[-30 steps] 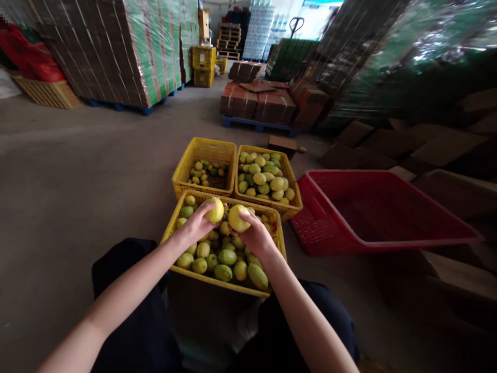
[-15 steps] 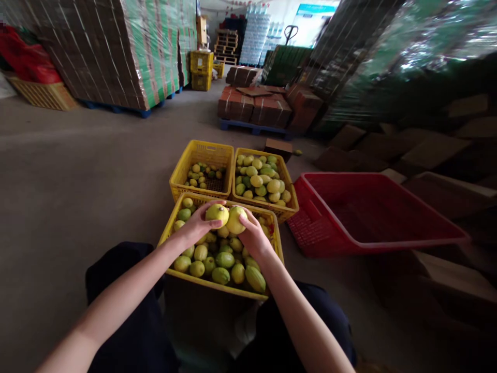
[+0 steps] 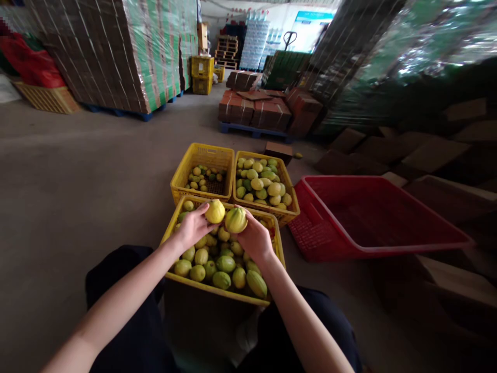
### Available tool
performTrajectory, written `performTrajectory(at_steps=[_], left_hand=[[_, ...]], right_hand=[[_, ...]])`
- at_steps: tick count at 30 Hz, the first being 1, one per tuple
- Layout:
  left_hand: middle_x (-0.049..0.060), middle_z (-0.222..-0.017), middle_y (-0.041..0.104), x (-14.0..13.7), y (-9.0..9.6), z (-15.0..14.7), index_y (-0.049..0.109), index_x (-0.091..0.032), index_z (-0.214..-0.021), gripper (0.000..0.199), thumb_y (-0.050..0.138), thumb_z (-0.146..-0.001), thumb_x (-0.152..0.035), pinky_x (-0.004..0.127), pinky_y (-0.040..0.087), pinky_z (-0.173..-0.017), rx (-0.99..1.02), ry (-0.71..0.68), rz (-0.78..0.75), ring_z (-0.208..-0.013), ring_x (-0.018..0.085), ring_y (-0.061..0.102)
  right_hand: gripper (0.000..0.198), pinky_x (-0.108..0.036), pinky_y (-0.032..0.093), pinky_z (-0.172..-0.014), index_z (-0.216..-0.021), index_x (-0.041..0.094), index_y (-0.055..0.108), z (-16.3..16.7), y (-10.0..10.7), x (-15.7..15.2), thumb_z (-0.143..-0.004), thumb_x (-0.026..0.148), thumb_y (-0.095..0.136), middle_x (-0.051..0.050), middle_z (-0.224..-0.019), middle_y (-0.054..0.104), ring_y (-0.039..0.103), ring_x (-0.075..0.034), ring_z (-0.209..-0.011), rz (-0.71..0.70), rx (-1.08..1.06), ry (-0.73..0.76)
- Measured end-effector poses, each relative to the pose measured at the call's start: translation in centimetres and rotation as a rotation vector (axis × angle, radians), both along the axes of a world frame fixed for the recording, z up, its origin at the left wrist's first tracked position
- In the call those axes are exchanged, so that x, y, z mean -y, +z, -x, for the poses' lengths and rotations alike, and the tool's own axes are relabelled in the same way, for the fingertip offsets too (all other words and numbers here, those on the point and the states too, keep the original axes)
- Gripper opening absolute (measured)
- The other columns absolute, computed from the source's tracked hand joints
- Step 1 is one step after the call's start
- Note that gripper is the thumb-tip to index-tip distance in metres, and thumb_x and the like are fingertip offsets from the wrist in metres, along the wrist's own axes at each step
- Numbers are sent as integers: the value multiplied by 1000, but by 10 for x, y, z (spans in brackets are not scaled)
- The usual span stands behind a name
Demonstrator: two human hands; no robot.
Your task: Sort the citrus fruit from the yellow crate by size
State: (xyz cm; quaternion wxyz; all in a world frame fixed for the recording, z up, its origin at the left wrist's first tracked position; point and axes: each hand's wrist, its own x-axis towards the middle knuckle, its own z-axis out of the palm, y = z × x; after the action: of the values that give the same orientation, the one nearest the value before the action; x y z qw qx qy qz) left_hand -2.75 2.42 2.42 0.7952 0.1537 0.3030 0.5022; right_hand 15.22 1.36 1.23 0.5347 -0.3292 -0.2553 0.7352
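Note:
My left hand [image 3: 196, 226] holds a yellow lemon [image 3: 215, 212], with the fingers curved under and behind it. Close beside it, my right hand [image 3: 254, 234] grips a yellow-green lemon [image 3: 235, 220] with ribbed, green-streaked skin. Both fruits are held up over the near yellow crate [image 3: 217, 292], a small gap between them. Inside that crate lie many green and yellow lemons [image 3: 225, 263], some hidden beneath my hands and wrists.
Behind stand a yellow crate with a few small lemons [image 3: 182, 171] and another piled with lemons [image 3: 257, 184]. A red basket [image 3: 322, 238] sits to the right. Flattened cardboard on a blue pallet [image 3: 252, 129] and wrapped stacks [image 3: 155, 62] stand farther back.
Both lemons have been turned in my hands, the right one now showing its green-streaked side. They have drawn slightly apart, and the left hand's grip is looser.

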Motion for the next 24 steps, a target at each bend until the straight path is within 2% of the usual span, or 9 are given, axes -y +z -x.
performTrajectory(at_steps=[3,5,9,14,18,24], left_hand=[[11,-99,72,-1,0,1,63,-14,-120,37,53,-85,-22,32,57,-76,13,-14,-1,-94,23,68],[10,-94,72,-1,0,1,65,-13,-115,35,52,-83,-21,31,57,-73,2,-10,-28,-89,22,68],[11,-88,72,2,1,-3,67,-11,-101,27,53,-82,-24,32,56,-69,-25,-36,-11,-80,21,68],[11,-83,71,4,1,-8,68,-12,-96,25,58,-79,-27,31,55,-65,-53,-93,-13,-77,22,67],[9,-79,70,4,-3,-10,68,-12,-91,26,60,-74,-30,30,52,-58,-67,-129,-82,-68,21,65],[8,-78,69,5,-3,-12,67,-15,-84,26,61,-70,-36,27,45,-48,-158,-125,-189,-60,19,61]], right_hand=[[24,-32,55,-68,-96,24,68,0,0,0,-73,31,66,1,-89,72,66,-19,-81,25,-3,11],[22,-31,56,-63,-92,23,68,2,1,2,-73,32,67,0,-84,71,66,-19,-75,32,7,16],[22,-30,54,-51,-89,21,68,5,1,4,-75,37,68,-4,-81,72,66,-20,-67,43,37,-5],[21,-27,47,-38,-78,19,66,7,-4,4,-73,39,69,-3,-71,69,63,-18,-56,61,57,-10],[21,-25,43,-33,-73,19,66,6,-7,5,-73,39,65,-3,-66,68,62,-18,-53,71,35,50],[20,-24,38,-30,-68,18,67,8,-3,8,-69,37,63,-5,-59,65,58,-18,-49,1,64,97]])
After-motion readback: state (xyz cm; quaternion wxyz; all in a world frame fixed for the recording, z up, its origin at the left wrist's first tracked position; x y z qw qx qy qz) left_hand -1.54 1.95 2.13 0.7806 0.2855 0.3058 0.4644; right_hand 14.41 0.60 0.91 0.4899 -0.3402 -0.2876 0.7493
